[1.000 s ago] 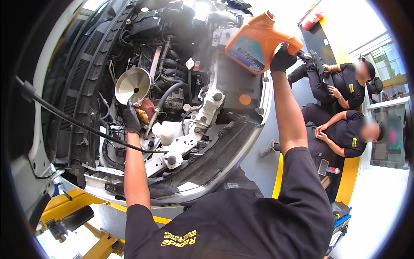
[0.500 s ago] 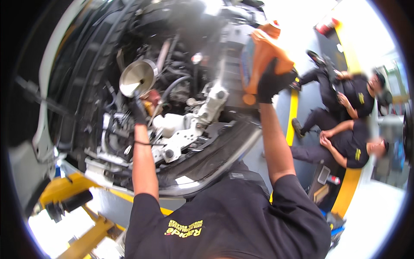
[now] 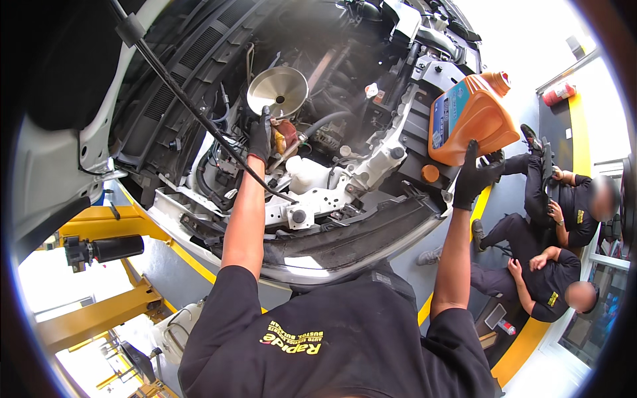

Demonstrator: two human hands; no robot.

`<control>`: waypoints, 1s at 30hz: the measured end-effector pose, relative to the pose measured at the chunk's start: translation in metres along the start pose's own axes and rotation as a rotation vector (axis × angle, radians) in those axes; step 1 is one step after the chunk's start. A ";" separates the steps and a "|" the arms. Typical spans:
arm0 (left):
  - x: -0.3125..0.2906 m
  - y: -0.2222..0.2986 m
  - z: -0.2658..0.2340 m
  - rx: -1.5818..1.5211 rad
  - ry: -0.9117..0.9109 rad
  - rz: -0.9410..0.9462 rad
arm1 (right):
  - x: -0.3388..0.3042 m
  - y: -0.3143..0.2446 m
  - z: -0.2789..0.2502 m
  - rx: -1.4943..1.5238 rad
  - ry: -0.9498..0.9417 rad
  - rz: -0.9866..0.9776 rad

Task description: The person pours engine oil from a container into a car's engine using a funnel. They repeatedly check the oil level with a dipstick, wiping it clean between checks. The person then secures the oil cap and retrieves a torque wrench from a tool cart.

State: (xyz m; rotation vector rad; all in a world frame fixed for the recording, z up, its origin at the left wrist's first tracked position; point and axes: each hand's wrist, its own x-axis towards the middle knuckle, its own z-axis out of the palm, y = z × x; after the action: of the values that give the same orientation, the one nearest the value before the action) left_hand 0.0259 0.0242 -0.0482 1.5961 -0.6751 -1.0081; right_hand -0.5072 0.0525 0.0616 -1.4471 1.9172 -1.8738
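Note:
My left hand (image 3: pixel 260 138), in a black glove, is closed at the near rim of a metal funnel (image 3: pixel 292 87) standing in the engine bay, one finger lying up against the rim. Beside that hand is a crumpled pink and yellow cloth-like piece (image 3: pixel 284 135); whether my fingers also hold it is hidden. An uncapped orange oil jug (image 3: pixel 479 123) with a blue label rests on the dark front panel at right. By its lower near edge, my gloved right hand (image 3: pixel 475 174) has thumb and fingers apart. An orange cap (image 3: pixel 430 174) lies on the panel.
A thin black hood prop rod (image 3: pixel 199 116) slants across the bay, close to my left forearm. The front bumper (image 3: pixel 318 255) runs before my body. Two seated people (image 3: pixel 554 199) are at right. A yellow lift arm (image 3: pixel 109 222) stands at lower left.
The orange jug has gone from my right hand's grasp to resting on the front panel, and that hand has opened. My left hand stays at the funnel. The view has shifted.

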 end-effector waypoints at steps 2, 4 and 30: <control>0.001 0.001 -0.006 -0.022 -0.014 0.022 | 0.000 -0.001 -0.007 -0.035 -0.007 -0.011; 0.005 -0.004 -0.016 -0.077 -0.023 0.080 | -0.004 -0.003 -0.010 -0.050 0.003 -0.007; -0.055 0.016 -0.055 0.079 0.326 0.371 | -0.099 -0.058 -0.052 -0.098 -0.033 -0.237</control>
State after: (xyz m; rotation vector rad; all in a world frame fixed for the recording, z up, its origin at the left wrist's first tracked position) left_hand 0.0490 0.0930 -0.0147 1.5818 -0.7543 -0.4431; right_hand -0.4558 0.1672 0.0699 -1.7943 1.9209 -1.8565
